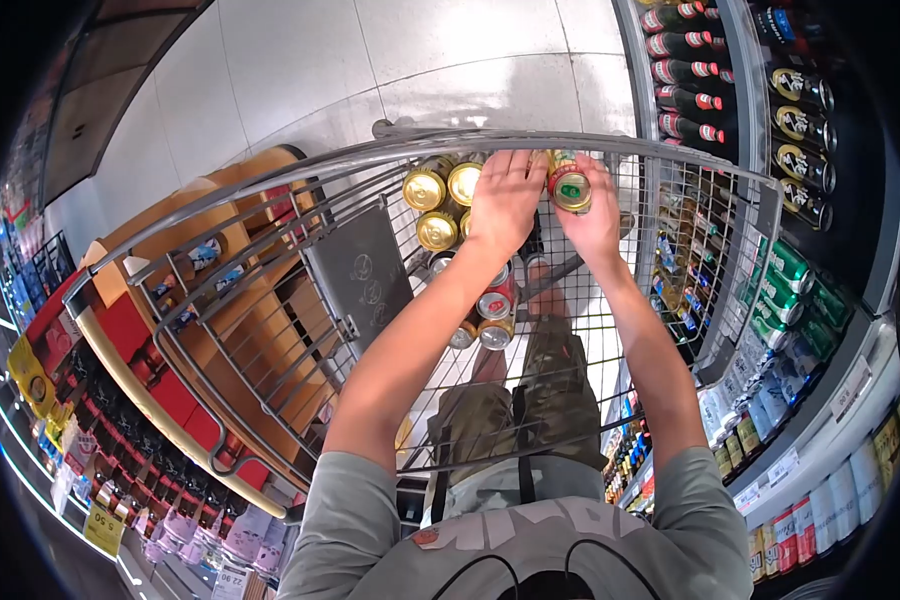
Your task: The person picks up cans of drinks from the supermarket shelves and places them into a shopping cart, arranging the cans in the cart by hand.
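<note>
My right hand [592, 228] is wrapped round a can [572, 191] with a red rim and a green tab, its top facing up. Just left of it, my left hand [507, 198] lies with fingers stretched out over the gold-topped cans [436, 231], covering part of them. These cans stand upright in a group inside the shopping cart [660, 150]. Closer to my body, several silver-topped cans [495, 303], some with red sides, stand in the cart, partly hidden by my left forearm.
A grey folding panel [360, 270] stands at the cart's left. Shelves on the right hold dark bottles [682, 72], black cans [805, 124] and green can packs [785, 268]. A wooden display [255, 225] and more bottles line the left. Pale tiled floor [450, 45] lies beyond the cart.
</note>
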### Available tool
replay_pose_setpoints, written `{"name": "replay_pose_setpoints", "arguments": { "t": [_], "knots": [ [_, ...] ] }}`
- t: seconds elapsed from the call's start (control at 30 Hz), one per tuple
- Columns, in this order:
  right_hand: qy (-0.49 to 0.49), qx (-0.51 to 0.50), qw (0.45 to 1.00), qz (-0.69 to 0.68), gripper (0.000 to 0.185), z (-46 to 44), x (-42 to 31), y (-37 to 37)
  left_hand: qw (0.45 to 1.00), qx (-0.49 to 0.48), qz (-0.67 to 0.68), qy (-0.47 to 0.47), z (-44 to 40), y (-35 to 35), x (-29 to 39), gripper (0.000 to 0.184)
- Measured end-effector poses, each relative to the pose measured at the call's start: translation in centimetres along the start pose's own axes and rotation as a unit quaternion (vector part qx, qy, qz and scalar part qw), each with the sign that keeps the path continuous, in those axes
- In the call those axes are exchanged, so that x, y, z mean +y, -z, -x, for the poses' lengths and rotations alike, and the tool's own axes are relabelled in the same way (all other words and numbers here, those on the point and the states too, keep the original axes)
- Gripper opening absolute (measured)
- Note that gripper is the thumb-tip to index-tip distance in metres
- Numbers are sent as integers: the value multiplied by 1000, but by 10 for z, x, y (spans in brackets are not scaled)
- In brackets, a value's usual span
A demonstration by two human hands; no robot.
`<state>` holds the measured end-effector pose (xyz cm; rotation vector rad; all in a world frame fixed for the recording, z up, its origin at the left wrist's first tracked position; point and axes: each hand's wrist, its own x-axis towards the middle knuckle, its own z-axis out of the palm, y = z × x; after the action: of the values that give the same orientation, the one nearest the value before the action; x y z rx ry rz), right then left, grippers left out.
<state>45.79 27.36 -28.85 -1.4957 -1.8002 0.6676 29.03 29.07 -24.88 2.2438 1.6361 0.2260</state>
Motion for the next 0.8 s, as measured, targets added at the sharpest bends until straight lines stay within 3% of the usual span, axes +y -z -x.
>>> {"name": "replay_pose_setpoints", "arguments": {
  "t": [0.43, 0.5, 0.8],
  "knots": [
    [-15, 2, 999, -43, 78, 7, 2, -8, 999, 39, -2, -5, 2, -4, -4, 57],
    [-85, -10, 993, -81, 81, 9, 3, -8, 999, 32, 5, -2, 2, -3, -3, 57],
    [-72, 13, 997, -26, 87, 13, 9, -13, 999, 49, 13, 0, 3, -9, -3, 56]
  ]
}}
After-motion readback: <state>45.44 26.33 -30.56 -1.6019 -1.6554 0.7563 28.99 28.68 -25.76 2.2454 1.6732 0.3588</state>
